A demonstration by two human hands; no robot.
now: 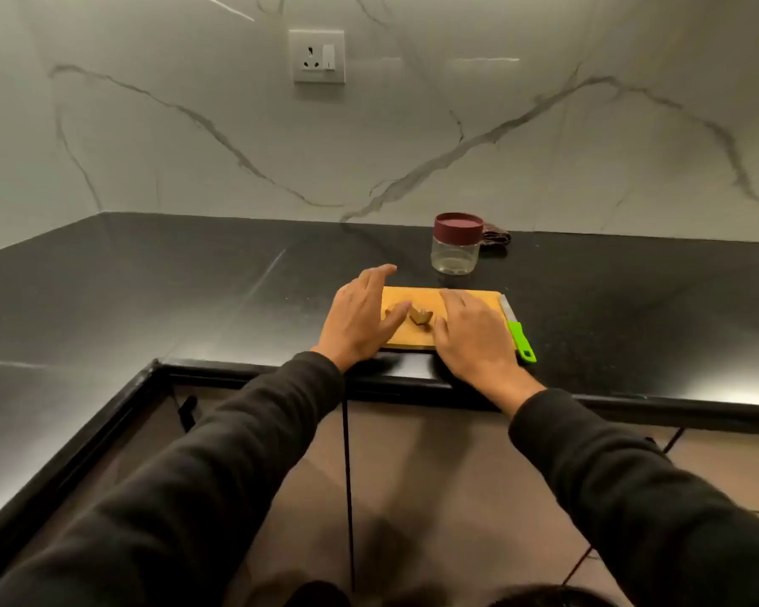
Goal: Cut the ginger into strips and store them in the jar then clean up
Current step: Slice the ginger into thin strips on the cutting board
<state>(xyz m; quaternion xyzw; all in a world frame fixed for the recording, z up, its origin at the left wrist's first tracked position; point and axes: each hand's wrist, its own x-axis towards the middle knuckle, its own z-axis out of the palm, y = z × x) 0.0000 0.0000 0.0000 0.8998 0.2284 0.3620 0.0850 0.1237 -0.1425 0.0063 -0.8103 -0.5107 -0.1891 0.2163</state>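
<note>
A knobby piece of ginger (pixel 420 318) lies in the middle of a wooden cutting board (pixel 417 296) near the counter's front edge. My left hand (pixel 360 315) hovers over the board's left end with fingers straight, its thumb close to the ginger. My right hand (pixel 472 335) is spread flat over the board's right half, just right of the ginger. Neither hand holds anything. A knife with a green handle (pixel 521 341) lies on the counter along the board's right edge. Behind the board stands a clear jar (pixel 455 251) with a maroon lid on it.
The black counter (pixel 150 291) runs in an L along a marble wall with a power socket (pixel 317 56). A dark folded cloth (pixel 496 238) lies behind the jar. Cabinet fronts and floor show below the counter edge.
</note>
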